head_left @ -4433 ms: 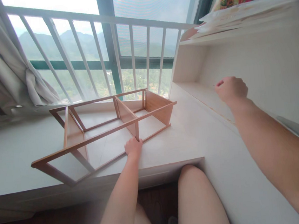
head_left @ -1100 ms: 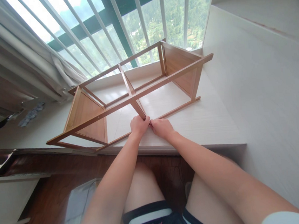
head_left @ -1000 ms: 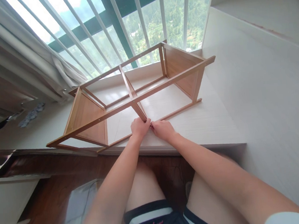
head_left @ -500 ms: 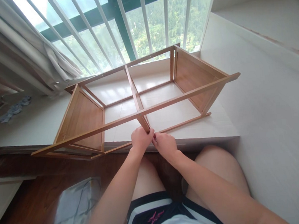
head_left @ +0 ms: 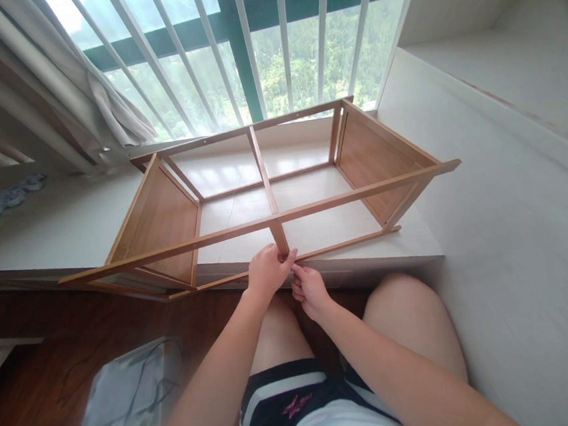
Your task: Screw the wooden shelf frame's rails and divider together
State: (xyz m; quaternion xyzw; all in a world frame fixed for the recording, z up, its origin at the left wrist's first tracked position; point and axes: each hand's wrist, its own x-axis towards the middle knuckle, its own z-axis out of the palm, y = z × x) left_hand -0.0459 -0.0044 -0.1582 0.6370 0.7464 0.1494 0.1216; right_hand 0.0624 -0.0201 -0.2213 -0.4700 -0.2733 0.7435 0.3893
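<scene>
A brown wooden frame point(head_left: 313, 205), with a solid panel at each end and thin rails between, lies on the pale window ledge point(head_left: 412, 244). My left hand point(head_left: 268, 270) is closed around the lower end of the short middle slat point(head_left: 279, 237), where it meets the front bottom rail. Just right of it and slightly lower, my right hand point(head_left: 310, 291) has its thumb and forefinger pinched together by that joint, the other fingers curled. Whatever lies in this pinch is too small or hidden to make out.
White bars point(head_left: 248, 49) cross the window behind the frame. A grey curtain point(head_left: 51, 88) hangs at the left, and a pale wall point(head_left: 509, 205) rises at the right. On the dark wood floor point(head_left: 40, 390) stands a clear plastic box point(head_left: 115, 396) with a cable.
My right hand has come slightly down and away from the slat, its fingers now in a pinch. My left hand stays on the slat. The view has shifted slightly.
</scene>
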